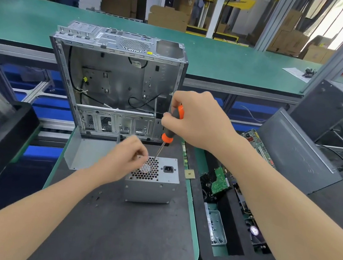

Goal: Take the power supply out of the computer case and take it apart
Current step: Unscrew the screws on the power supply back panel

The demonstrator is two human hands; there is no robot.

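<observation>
**Bench entry: power supply out of case, screwdriver on its top face**

- Grey sheet-metal power supply (151, 189) stands on the dark grey mat (115, 231), outside and just in front of the computer case. The face with the honeycomb fan grille and black mains socket is turned up.
- Open, bare-metal computer case (116, 80) stands at the far edge of the mat. Its interior is exposed, with loose black cables inside.
- Right hand (197, 120) is wrapped round the handle of the black-and-orange screwdriver (171, 127). The shaft slants down and left, and its tip meets the upper edge of the grille.
- Left hand (124, 158) rests on the power supply's top left corner. Its fingers are curled and bunched beside the screwdriver tip. Cannot tell whether they pinch anything.
- Several small dark screws (97, 196) lie loose on the mat, left of the power supply.
- A bent grey metal panel (81, 153) sits between the case and the left hand.
- Green circuit boards (219, 181) lie in the black tray (236, 243) to the right.
</observation>
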